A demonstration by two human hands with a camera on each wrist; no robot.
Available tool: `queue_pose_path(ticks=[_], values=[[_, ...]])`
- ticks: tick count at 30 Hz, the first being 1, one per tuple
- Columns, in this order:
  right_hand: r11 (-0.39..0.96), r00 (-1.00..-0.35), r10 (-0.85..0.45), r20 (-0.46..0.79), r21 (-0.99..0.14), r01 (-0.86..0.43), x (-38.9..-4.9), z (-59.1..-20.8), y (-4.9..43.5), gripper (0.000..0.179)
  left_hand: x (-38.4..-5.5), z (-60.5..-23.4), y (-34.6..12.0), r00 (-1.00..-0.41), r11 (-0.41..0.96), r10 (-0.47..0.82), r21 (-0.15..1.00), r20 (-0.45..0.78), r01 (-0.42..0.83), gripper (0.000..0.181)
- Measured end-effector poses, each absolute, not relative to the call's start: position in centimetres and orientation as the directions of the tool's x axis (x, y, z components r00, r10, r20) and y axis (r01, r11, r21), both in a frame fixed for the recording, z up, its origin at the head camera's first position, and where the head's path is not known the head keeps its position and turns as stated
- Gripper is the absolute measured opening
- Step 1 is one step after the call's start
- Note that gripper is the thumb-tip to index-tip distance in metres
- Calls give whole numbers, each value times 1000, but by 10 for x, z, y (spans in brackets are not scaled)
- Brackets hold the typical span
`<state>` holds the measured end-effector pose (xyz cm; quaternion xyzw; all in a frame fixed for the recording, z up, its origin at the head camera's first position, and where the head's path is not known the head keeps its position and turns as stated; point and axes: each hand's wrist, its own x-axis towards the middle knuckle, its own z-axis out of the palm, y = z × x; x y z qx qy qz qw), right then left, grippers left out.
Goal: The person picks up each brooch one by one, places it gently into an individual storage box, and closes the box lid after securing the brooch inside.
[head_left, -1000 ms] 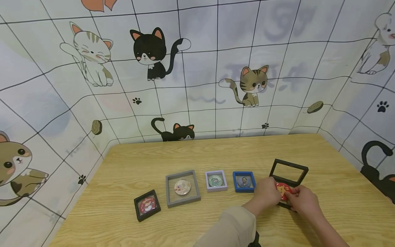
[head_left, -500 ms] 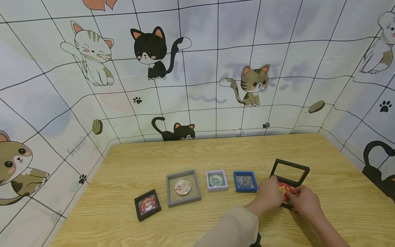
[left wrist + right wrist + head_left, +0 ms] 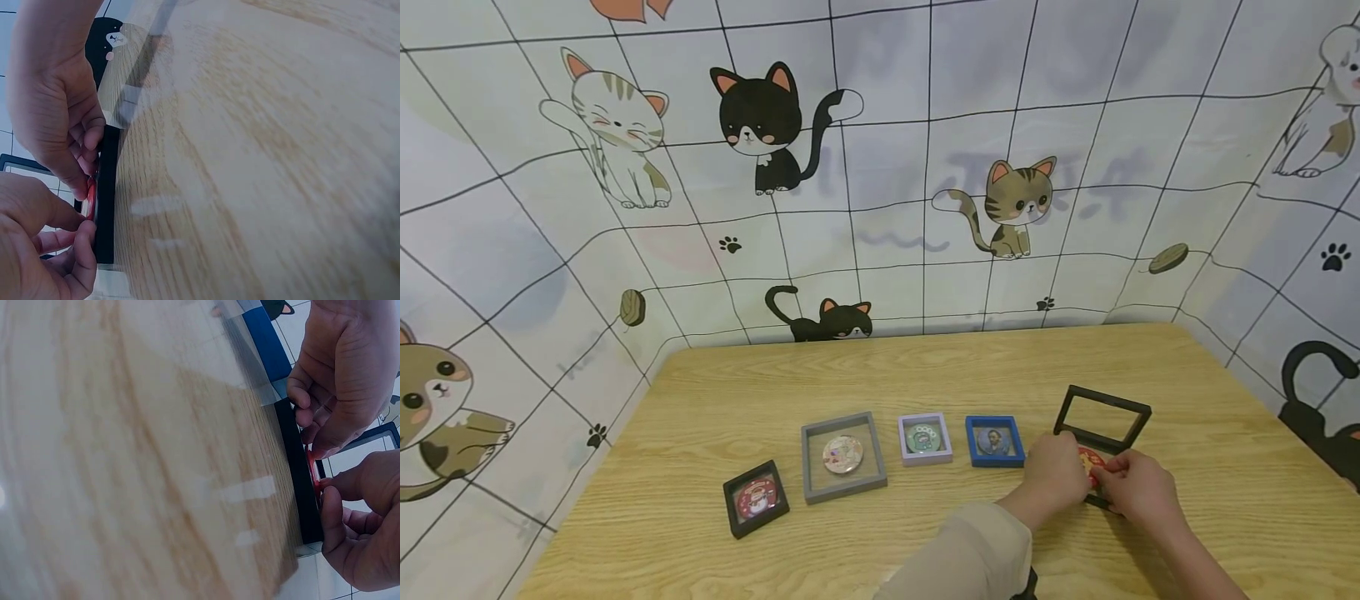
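A black hinged display frame stands open at the right of the table, its lid (image 3: 1108, 397) tilted up at the back. In its lower part (image 3: 108, 200) lies a round red badge (image 3: 1091, 463) with yellow print. My left hand (image 3: 1054, 473) pinches the badge's left edge, partly hiding it. Opposite, my right hand (image 3: 1145, 490) pinches the right edge between thumb and fingers. Both wrist views show the thumbs on the red badge (image 3: 315, 472) just above the black frame side. The badge's underside is hidden.
A row of closed frames with round badges runs leftward: blue (image 3: 995, 442), lilac (image 3: 925, 460), large grey (image 3: 847, 492) and black (image 3: 760, 523). They rest on a wooden table (image 3: 850, 375). A cloth wall with printed cats (image 3: 895, 167) rises behind.
Both hands stay at the black frame. The red badge tips slightly and sits lower between the fingers, with less of its face showing. The head view shifts a little.
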<state>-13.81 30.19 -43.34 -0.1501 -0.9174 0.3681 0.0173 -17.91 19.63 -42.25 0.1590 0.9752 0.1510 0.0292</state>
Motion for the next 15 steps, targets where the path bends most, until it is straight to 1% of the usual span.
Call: queue_pose_path(ticks=[9,15], values=[[694,-959,275,-72,-675,250,-139,-431,301,21,-179,-421,196,-944,908,330,272,2,318,27],[692,-956,280,-89,-672,265,-139,-430,300,21,-178,-420,196,-945,913,325,267,-23,307,26]])
